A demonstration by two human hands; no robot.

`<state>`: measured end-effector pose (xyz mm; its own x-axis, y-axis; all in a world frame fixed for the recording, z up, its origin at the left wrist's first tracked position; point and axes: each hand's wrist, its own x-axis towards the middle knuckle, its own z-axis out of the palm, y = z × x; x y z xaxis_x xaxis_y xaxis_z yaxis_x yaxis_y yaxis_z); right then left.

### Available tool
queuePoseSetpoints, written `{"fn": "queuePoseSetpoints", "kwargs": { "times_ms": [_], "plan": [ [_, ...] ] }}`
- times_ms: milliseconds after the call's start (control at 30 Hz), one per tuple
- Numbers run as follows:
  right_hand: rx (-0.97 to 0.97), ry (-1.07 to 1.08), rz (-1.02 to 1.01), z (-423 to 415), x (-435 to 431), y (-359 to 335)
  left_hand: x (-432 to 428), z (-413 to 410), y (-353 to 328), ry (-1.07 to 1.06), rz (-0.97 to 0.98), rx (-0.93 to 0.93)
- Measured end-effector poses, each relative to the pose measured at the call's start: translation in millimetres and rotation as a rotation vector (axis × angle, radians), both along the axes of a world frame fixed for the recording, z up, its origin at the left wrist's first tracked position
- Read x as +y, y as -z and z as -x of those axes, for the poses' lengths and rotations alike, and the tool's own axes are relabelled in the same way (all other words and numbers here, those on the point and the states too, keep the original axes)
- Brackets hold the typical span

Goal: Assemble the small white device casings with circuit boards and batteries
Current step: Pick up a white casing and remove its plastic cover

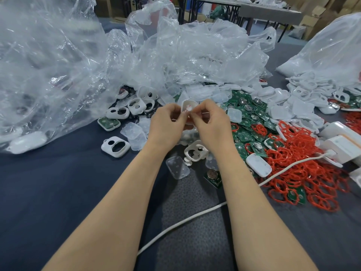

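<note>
Glossy, crinkled clear plastic bags [58,55] fill ten to two o'clock, each white casing [115,146] is smooth matt plastic, the red rings [304,173] at four o'clock look rubbery, and the table [48,192] wears matt cloth.

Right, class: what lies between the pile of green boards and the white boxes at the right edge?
A heap of red rings fills the stretch between the boards and the boxes; the head view shows it.

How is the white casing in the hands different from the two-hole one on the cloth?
The held white plastic casing is pinched by left hand and right hand; the two-hole casing lies on the dark cloth. The held one shows red inside; the other shows none. Both are white.
</note>
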<state>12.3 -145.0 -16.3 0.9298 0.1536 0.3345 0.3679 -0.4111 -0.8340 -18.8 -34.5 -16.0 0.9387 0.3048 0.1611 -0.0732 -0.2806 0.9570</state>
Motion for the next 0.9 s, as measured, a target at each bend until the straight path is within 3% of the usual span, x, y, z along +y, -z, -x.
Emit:
{"fn": "queuePoseSetpoints", "kwargs": {
  "times_ms": [100, 267, 500, 900],
  "plan": [
    [0.012, -0.017, -0.063, -0.4, 2.2, 0.5, 0.7, -2.1, 1.2, -0.025, -0.003, 0.01],
    [0.224, -0.063, -0.284, -5.1, -0.2, -1.3, 0.2, -3.1, 2.2, 0.006, 0.125, -0.013],
    [0.23, 0.008, -0.283, -8.4, -2.8, -0.1, 0.4, -0.7, -0.8, 0.116, 0.022, 0.009],
    [0.163, -0.042, -0.064, -8.6, -3.2, -2.3, 2.7, -3.1, 3.1, 0.007, 0.018, -0.022]
  ]
}}
